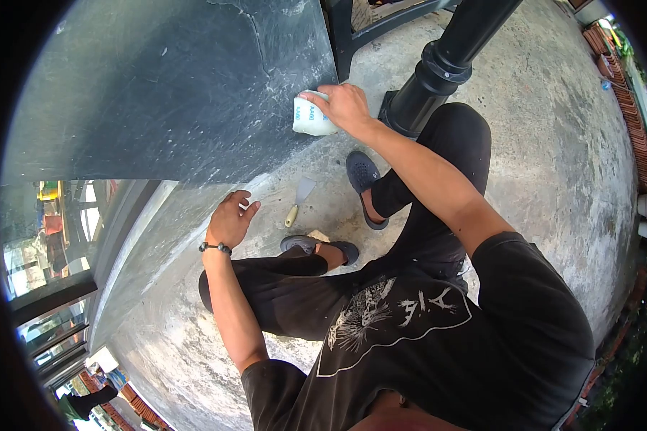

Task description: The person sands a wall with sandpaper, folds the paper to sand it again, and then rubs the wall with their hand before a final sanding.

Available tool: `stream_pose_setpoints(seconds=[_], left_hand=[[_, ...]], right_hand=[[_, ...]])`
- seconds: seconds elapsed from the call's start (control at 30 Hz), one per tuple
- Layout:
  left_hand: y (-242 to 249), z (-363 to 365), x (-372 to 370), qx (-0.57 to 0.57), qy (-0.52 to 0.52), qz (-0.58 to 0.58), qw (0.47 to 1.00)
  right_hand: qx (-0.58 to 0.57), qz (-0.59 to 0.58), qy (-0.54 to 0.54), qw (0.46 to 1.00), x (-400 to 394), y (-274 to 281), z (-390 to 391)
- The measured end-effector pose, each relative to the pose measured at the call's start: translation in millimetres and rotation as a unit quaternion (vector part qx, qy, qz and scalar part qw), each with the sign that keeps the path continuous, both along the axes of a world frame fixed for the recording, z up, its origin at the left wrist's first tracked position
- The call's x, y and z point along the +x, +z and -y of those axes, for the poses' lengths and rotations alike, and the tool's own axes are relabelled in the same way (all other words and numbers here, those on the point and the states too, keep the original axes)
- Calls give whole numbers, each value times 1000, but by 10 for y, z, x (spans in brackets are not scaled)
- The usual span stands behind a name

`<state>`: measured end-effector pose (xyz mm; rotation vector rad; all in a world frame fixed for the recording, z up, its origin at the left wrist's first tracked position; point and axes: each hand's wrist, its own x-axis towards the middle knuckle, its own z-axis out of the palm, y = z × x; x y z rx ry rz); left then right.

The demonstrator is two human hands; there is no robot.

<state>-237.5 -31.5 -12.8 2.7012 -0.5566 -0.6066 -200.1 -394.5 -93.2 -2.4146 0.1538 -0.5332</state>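
Note:
My right hand (341,105) is closed on a folded white sheet with blue print (312,117), likely sandpaper by its look. The sheet lies against the lower right corner of a dark, scuffed slab (187,86). My left hand (230,219), with a beaded bracelet at the wrist, hangs over the edge of my knee with its fingers loosely curled and apart, holding nothing. Between my hands, a scraper with a pale handle (292,214) lies on the concrete floor.
A black metal post (438,72) stands just beyond my right forearm, beside a dark frame (342,36). My shoes (362,172) are on the concrete (546,136). Stacked reddish tiles (625,100) line the far right. Window panes (50,294) show at the left.

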Motion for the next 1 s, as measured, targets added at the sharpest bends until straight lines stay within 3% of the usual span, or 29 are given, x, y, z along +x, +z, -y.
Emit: stream_pose_setpoints(seconds=[0.2, 0.4, 0.5, 0.87, 1.0], left_hand=[[9, -4, -14, 8, -3, -4, 1000], [22, -4, -10, -5, 2, 7, 1000], [52, 14, 2, 2, 4, 0, 1000], [15, -52, -2, -6, 7, 11, 1000], [56, 10, 0, -9, 3, 14, 1000]], right_hand=[[-10, 37, 3, 999, 25, 89, 2], [19, -61, -38, 997, -49, -6, 50], [-21, -5, 22, 1000, -27, -18, 3], [15, -38, -34, 999, -40, -19, 150], [-55, 37, 1, 998, 11, 66, 120]])
